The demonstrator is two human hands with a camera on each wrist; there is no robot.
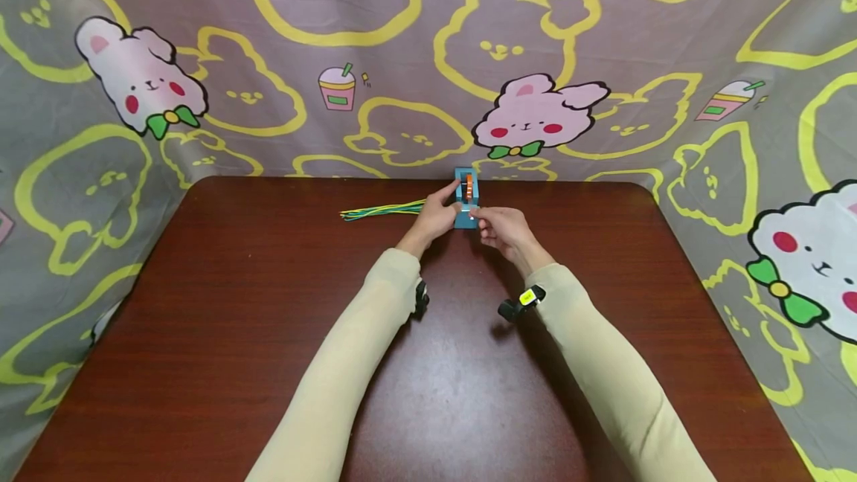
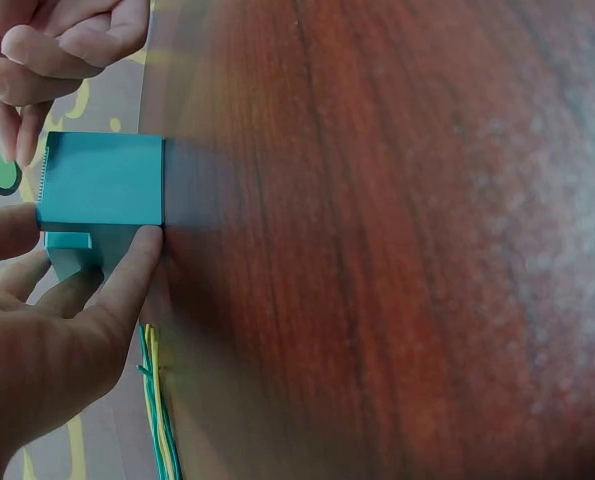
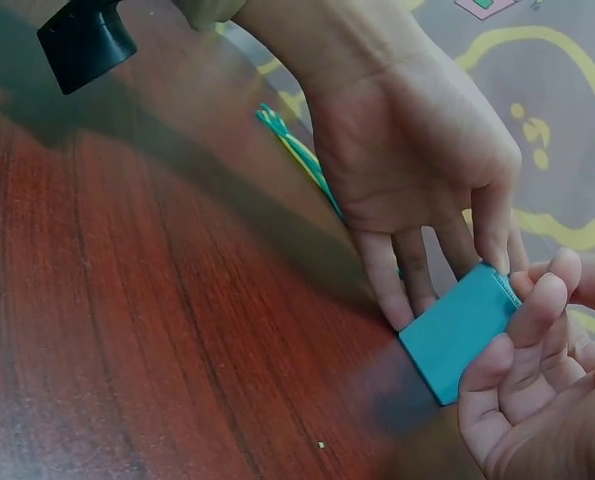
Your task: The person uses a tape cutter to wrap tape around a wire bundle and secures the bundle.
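A blue-green tape dispenser stands at the far edge of the table, with an orange-looking roll in its middle. My left hand grips it from the left side, thumb and fingers spread around its body. In the left wrist view the flat front of the dispenser shows, with a toothed cutter along its top edge. At that toothed edge, my right hand pinches with thumb and forefinger, apparently on the tape's end; the tape itself is hardly visible. The other right fingers are curled.
A bundle of thin green and yellow strands lies left of the dispenser, partly behind the left hand. The brown table ends at a patterned cloth just behind the dispenser. Dark wrist cameras sit on both forearms.
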